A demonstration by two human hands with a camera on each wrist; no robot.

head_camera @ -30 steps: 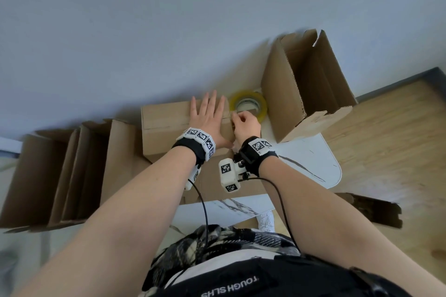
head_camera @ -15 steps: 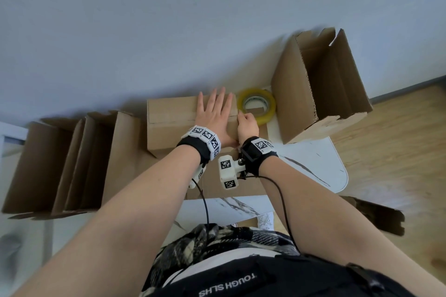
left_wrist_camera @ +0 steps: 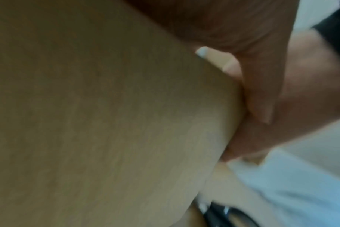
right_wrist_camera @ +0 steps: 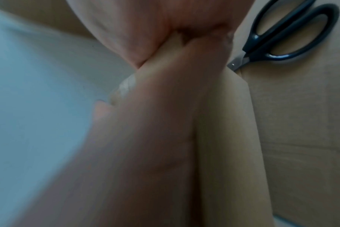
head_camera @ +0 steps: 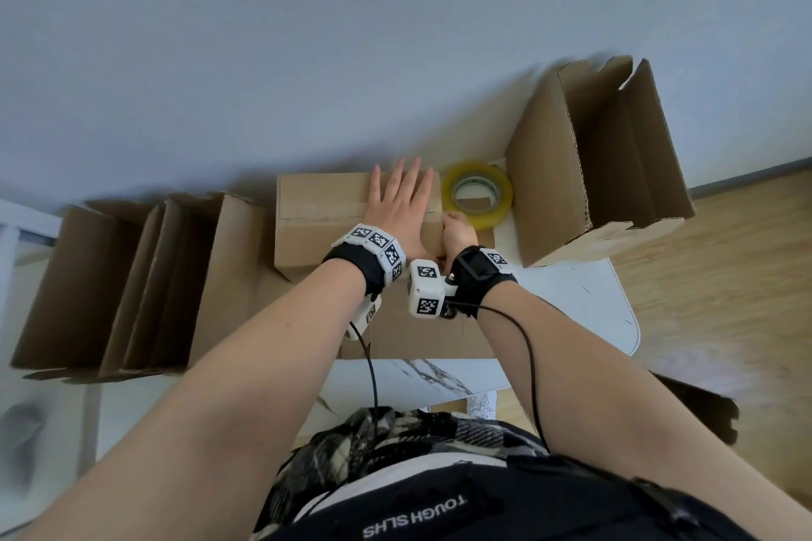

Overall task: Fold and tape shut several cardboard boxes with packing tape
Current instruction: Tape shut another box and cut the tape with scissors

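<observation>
A closed brown cardboard box (head_camera: 325, 206) lies on the white table (head_camera: 571, 299) against the wall. My left hand (head_camera: 400, 206) lies flat on its top near the right end, fingers straight and pointing at the wall. My right hand (head_camera: 457, 228) is curled against the box's right top edge. In the right wrist view its fingertips (right_wrist_camera: 115, 98) pinch a crinkled clear bit of tape (right_wrist_camera: 126, 86) at that edge. A yellowish roll of packing tape (head_camera: 476, 193) lies just beyond the right hand. The left wrist view is filled by the box top (left_wrist_camera: 87, 107).
An open box (head_camera: 593, 171) lies on its side at the right, mouth toward me. Several unfolded boxes (head_camera: 132, 277) stand in a row at the left. Black-handled scissors (right_wrist_camera: 281, 38) lie on flat cardboard (head_camera: 430, 334) in front of the box. Wooden floor is at the right.
My right hand has slid a little toward me along the box's right edge, away from the tape roll. The left hand has stayed flat on the box top.
</observation>
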